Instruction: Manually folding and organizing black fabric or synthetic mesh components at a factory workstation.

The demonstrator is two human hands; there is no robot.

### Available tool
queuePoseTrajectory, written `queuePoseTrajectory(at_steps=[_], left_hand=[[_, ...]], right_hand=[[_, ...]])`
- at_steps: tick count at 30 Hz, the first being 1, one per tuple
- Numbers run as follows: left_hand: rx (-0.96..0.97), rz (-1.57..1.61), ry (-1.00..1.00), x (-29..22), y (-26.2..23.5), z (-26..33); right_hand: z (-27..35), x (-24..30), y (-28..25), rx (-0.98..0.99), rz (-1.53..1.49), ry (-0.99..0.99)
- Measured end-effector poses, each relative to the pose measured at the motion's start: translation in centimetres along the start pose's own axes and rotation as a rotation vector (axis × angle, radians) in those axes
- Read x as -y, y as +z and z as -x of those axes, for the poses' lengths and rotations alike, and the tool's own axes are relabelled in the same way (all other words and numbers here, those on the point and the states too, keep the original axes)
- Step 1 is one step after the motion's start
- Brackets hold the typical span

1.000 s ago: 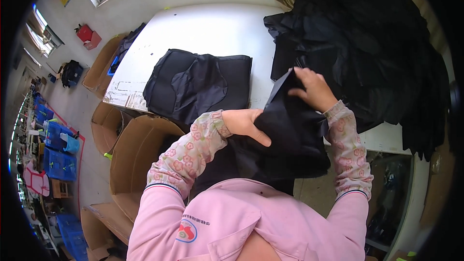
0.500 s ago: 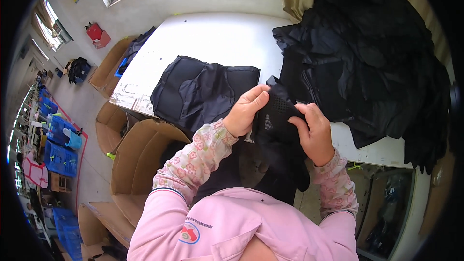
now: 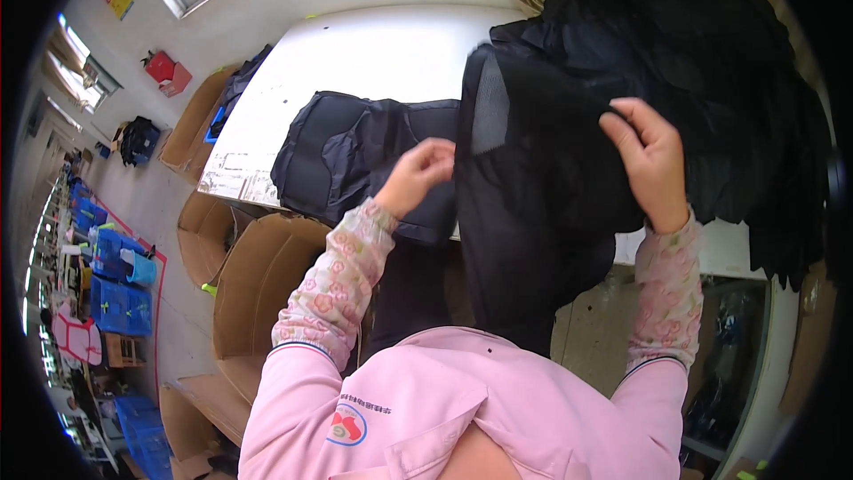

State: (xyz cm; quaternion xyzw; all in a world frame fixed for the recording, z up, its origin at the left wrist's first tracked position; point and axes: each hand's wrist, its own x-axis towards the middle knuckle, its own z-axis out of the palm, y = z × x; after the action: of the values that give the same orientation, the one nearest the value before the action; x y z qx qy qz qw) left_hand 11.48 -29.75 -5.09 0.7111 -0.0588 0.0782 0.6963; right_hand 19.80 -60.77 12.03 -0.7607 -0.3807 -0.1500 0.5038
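Observation:
A black fabric piece (image 3: 542, 187) with a see-through mesh strip hangs spread between my hands, over the front edge of the white table. My left hand (image 3: 418, 176) is closed at its left edge, fingers curled and pinching there. On the far right side, my right hand (image 3: 653, 156) pinches the cloth's upper edge between thumb and fingers. To the left of my left hand, a folded black garment piece (image 3: 355, 156) lies flat on the white table (image 3: 382, 44). Part of it is hidden behind my left hand and the held cloth.
A large heap of black garments (image 3: 693, 62) covers the table's right side. Open cardboard boxes (image 3: 262, 289) stand at the table's left front. Blue crates (image 3: 120, 307) line the floor at far left. A red box (image 3: 167, 73) is on the wall.
The bunched black fabric has been opened out into a wide sheet. My right hand has moved right and up, my left hand slightly left, so they are farther apart.

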Motion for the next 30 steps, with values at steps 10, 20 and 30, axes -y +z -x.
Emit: queuePoseTrajectory(at_steps=[10,20,30], left_hand=[[0.215,1.022,-0.158,5.7,13.1,8.2],[-0.072,1.243,-0.229,1.6,11.3,1.2],[1.142,1.218,0.245,-0.4,3.5,3.0]], right_hand=[[-3.8,0.9,-1.4,-0.158,-0.511,0.194],[-2.1,0.5,2.2,-0.054,-0.958,0.444],[6.3,-16.0,10.3,0.105,0.442,0.392]])
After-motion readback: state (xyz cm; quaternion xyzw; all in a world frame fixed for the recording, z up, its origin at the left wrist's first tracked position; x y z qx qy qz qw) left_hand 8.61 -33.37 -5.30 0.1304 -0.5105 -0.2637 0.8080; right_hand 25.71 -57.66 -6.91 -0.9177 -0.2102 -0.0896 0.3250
